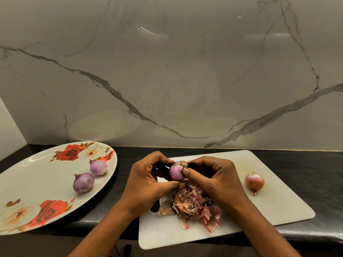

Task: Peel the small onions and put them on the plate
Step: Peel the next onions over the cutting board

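our left hand (148,179) grips onion (176,172) above cutting board (269,206); right hand (216,178) pinches its top. peel pile (194,204) below. 2 peeled onions (83,182) on plate (37,182); unpeeled onion (254,181) on board.

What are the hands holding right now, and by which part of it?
One small onion, between both hands. The left hand grips its left side and bottom; the right hand pinches its right side near the tufted top.
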The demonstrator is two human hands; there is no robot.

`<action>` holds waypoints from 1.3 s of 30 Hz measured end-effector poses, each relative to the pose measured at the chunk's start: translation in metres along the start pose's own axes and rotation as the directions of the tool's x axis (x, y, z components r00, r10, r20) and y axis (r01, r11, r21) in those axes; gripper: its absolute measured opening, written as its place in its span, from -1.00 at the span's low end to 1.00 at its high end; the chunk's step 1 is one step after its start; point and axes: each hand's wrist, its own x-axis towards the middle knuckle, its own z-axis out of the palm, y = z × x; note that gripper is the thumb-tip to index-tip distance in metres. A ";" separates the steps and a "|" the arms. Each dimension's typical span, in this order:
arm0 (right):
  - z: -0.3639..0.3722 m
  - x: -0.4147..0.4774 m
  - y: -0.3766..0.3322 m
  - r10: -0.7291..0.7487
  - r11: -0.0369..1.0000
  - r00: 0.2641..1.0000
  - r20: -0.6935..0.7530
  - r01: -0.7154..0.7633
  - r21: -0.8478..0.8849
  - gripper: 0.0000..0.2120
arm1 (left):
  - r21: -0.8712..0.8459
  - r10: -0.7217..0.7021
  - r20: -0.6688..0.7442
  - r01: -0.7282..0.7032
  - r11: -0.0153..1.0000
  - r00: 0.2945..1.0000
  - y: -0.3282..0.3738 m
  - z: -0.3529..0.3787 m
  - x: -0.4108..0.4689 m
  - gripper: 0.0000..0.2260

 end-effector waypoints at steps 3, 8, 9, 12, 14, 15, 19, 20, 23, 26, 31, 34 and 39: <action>0.000 -0.001 0.001 0.003 1.000 1.000 0.013 -0.003 -0.001 -0.83 | 0.003 -0.002 0.002 0.002 1.000 1.000 0.001 -0.001 0.000 -0.59; -0.003 -0.001 -0.001 -0.009 1.000 1.000 0.019 0.009 0.005 -0.79 | -0.031 -0.057 -0.009 0.057 0.998 0.998 0.003 0.000 0.000 -0.57; -0.003 -0.002 -0.001 -0.010 1.000 1.000 0.010 0.010 0.002 -0.78 | -0.038 -0.066 -0.009 0.066 0.997 0.998 0.003 0.000 0.000 -0.57; -0.003 -0.002 -0.001 -0.013 1.000 1.000 -0.020 0.012 -0.010 -0.76 | -0.076 -0.100 -0.008 0.099 0.992 0.995 0.003 0.000 0.001 -0.57; -0.002 -0.002 -0.001 -0.015 1.000 1.000 -0.025 0.015 -0.018 -0.75 | -0.089 -0.107 -0.005 0.106 0.990 0.994 0.004 -0.001 0.001 -0.57; -0.002 -0.002 -0.001 -0.017 1.000 1.000 -0.026 0.017 -0.020 -0.75 | -0.092 -0.106 -0.003 0.105 0.990 0.994 0.004 0.000 0.001 -0.57; -0.001 -0.002 -0.002 -0.022 0.999 1.000 -0.014 0.022 0.034 -0.79 | -0.093 -0.103 0.003 0.103 0.990 0.995 0.003 -0.001 0.000 -0.56; -0.001 -0.002 -0.003 -0.018 0.999 1.000 -0.008 0.019 0.051 -0.76 | -0.089 -0.104 0.005 0.104 0.991 0.995 0.003 -0.001 0.000 -0.56; -0.003 -0.002 -0.001 -0.008 0.999 1.000 0.002 0.008 0.045 -0.80 | -0.106 -0.119 0.012 0.120 0.987 0.993 0.002 -0.001 0.000 -0.56; -0.005 -0.002 0.001 -0.014 1.000 1.000 -0.022 0.014 0.020 -0.83 | -0.137 -0.135 0.028 0.137 0.981 0.990 0.001 -0.002 0.000 -0.57; -0.004 -0.002 0.003 -0.022 1.000 0.999 -0.032 0.022 0.007 -0.83 | -0.163 -0.151 0.038 0.156 0.974 0.988 0.002 -0.002 0.000 -0.58; -0.003 -0.002 0.001 -0.030 0.999 0.999 -0.014 0.030 0.042 -0.76 | -0.167 -0.155 0.038 0.159 0.973 0.987 0.001 -0.002 0.001 -0.58; -0.004 -0.002 0.001 -0.037 0.999 0.999 0.012 0.037 0.031 -0.74 | -0.162 -0.163 0.050 0.169 0.972 0.985 0.002 -0.002 0.000 -0.60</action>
